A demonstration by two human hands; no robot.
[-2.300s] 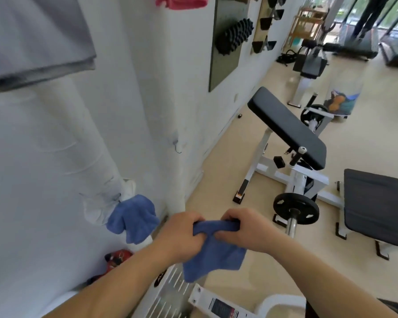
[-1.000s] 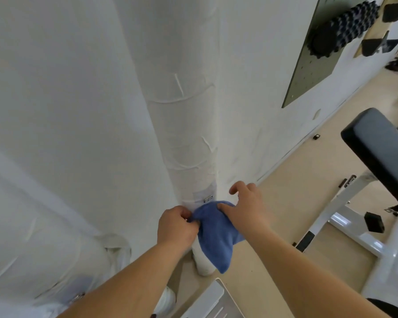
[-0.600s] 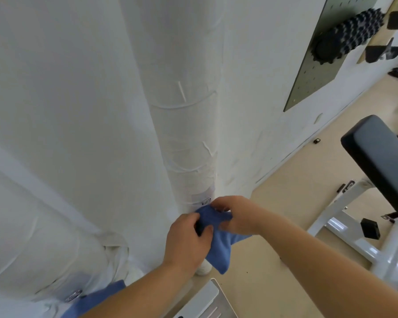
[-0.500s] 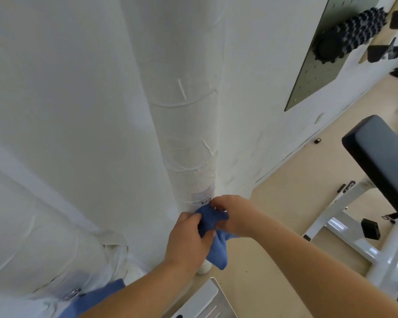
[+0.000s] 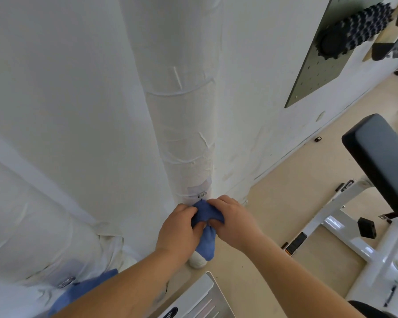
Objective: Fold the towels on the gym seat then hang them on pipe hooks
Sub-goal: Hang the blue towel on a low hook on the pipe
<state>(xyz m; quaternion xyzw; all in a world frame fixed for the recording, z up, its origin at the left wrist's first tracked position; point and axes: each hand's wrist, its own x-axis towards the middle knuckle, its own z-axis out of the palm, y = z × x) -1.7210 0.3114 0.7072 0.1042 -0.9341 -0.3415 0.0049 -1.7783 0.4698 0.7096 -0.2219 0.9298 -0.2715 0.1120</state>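
White gym wall (image 5: 55, 88), wrapped white pipe (image 5: 184, 134) at twelve o'clock. Left hand (image 5: 179, 228) and right hand (image 5: 234, 221) pinch the blue cloth towel (image 5: 205, 244) beneath its metal hook (image 5: 202, 193), evidently for hanging.

Bright, even daylight; wide-angle edge warp

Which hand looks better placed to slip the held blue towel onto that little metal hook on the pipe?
Probably the right hand: its fingers pinch the top edge of the blue towel, just below the metal hook on the pipe. The left hand grips slightly lower, steadying the bundle.
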